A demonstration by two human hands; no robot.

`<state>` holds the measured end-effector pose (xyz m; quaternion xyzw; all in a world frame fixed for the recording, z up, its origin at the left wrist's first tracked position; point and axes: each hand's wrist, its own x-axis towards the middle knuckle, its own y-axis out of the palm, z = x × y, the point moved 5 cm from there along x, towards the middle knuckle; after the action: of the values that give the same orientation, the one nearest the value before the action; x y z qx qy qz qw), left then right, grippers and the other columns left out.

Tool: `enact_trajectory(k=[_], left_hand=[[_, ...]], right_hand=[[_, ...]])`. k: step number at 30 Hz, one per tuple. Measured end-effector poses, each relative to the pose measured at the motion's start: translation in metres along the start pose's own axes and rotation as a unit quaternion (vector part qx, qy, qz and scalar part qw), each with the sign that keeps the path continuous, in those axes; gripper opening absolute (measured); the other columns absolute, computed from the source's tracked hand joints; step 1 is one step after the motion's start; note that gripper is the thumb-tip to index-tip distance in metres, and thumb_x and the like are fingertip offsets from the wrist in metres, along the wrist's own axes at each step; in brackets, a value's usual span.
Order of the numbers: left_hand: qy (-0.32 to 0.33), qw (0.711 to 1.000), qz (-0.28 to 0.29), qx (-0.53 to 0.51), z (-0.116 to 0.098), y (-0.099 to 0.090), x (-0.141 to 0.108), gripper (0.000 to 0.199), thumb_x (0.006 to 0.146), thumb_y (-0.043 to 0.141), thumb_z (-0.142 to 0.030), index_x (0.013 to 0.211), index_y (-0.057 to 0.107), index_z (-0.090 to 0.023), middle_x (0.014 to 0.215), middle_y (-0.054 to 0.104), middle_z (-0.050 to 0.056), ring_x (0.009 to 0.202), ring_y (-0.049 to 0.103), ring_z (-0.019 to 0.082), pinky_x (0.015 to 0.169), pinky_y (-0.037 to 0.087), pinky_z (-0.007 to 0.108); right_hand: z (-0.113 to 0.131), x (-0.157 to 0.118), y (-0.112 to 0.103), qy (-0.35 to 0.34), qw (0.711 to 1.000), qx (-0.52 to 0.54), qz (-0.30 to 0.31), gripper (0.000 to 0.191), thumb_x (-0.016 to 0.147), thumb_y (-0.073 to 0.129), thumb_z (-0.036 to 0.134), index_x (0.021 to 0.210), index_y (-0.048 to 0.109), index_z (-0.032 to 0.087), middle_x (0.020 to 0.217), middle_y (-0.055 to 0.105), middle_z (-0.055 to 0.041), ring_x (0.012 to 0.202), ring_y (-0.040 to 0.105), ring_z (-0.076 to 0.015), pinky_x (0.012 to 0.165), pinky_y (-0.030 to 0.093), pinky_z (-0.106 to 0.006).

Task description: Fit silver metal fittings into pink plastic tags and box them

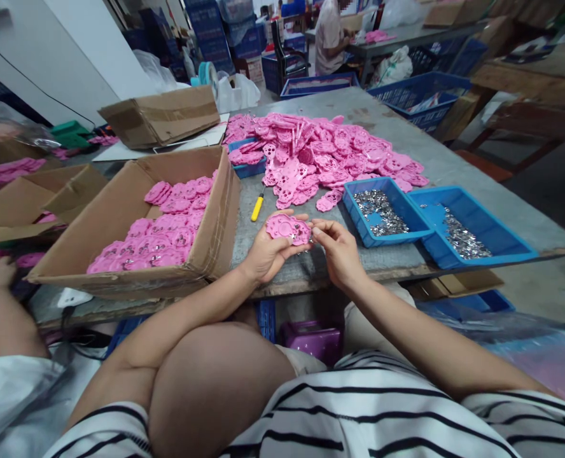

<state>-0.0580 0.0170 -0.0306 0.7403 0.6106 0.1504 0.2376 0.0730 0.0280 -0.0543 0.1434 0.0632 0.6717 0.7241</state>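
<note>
My left hand (267, 253) is closed around a flat pink plastic piece (285, 229) with a scalloped edge and holes, held just above the table's front edge. At the piece's right end, the fingers of my right hand (338, 249) pinch together. A small shiny metal part seems to sit at those fingertips, too small to make out clearly. Beyond my hands lies a big heap of similar pink pieces (330, 149). Right of my right hand, a blue tray (382, 242) holds small metal parts (382, 213).
A second blue tray (487, 257) with metal parts stands at the right. To the left, an open cardboard box (134, 289) contains stacked pink pieces. A yellow-handled tool (257, 208) lies between box and heap. A co-worker's arm (6, 312) shows at far left; another person (329, 38) sits behind.
</note>
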Motion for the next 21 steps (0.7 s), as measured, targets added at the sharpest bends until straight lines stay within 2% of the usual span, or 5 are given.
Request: enact_trajectory(k=[4, 8, 11, 16, 21], left_hand=[[-0.011, 1.000, -0.007, -0.020, 0.000, -0.002, 0.001, 0.050, 0.061, 0.060, -0.001, 0.106, 0.048, -0.020, 0.110, 0.066, 0.004, 0.111, 0.063, 0.027, 0.096, 0.047, 0.062], [-0.006, 1.000, -0.015, -0.014, -0.001, -0.003, 0.002, 0.049, 0.059, 0.058, 0.000, 0.102, 0.046, -0.020, 0.105, 0.067, 0.003, 0.110, 0.064, 0.028, 0.093, 0.049, 0.062], [-0.006, 1.000, -0.021, 0.001, 0.000, -0.005, 0.003, 0.050, 0.057, 0.058, -0.001, 0.101, 0.046, -0.020, 0.102, 0.068, 0.003, 0.109, 0.064, 0.029, 0.089, 0.052, 0.061], [-0.021, 0.999, -0.028, 0.008, 0.004, -0.008, 0.006, 0.050, 0.055, 0.057, -0.001, 0.101, 0.047, -0.018, 0.098, 0.070, 0.004, 0.102, 0.068, 0.029, 0.082, 0.056, 0.058], [-0.059, 0.997, -0.048, 0.000, 0.008, -0.009, 0.007, 0.048, 0.056, 0.053, 0.002, 0.101, 0.048, -0.017, 0.095, 0.071, 0.005, 0.095, 0.070, 0.028, 0.079, 0.057, 0.059]], right_hand=[[0.000, 0.008, -0.016, -0.014, 0.998, -0.054, -0.011, 0.018, 0.067, 0.069, 0.034, 0.071, 0.059, 0.021, 0.088, 0.065, -0.0033, 0.102, 0.058, -0.0212, 0.094, 0.043, -0.039], [0.036, 0.036, -0.046, -0.126, 0.972, -0.194, -0.039, 0.013, 0.073, 0.062, 0.031, 0.081, 0.059, 0.021, 0.099, 0.067, -0.0048, 0.095, 0.060, -0.0190, 0.088, 0.047, -0.036], [0.065, 0.064, -0.073, -0.128, 0.871, -0.469, -0.074, 0.015, 0.079, 0.054, 0.024, 0.089, 0.064, 0.019, 0.101, 0.068, -0.0094, 0.093, 0.062, -0.0210, 0.085, 0.047, -0.036], [0.051, 0.079, -0.101, 0.132, 0.594, -0.787, 0.100, 0.024, 0.076, 0.056, 0.019, 0.094, 0.073, 0.017, 0.102, 0.071, -0.0143, 0.095, 0.066, -0.0272, 0.075, 0.047, -0.033], [0.038, 0.070, -0.101, 0.162, 0.555, -0.799, 0.164, 0.031, 0.079, 0.056, 0.023, 0.104, 0.073, 0.021, 0.110, 0.071, -0.0117, 0.100, 0.066, -0.0263, 0.073, 0.046, -0.031]])
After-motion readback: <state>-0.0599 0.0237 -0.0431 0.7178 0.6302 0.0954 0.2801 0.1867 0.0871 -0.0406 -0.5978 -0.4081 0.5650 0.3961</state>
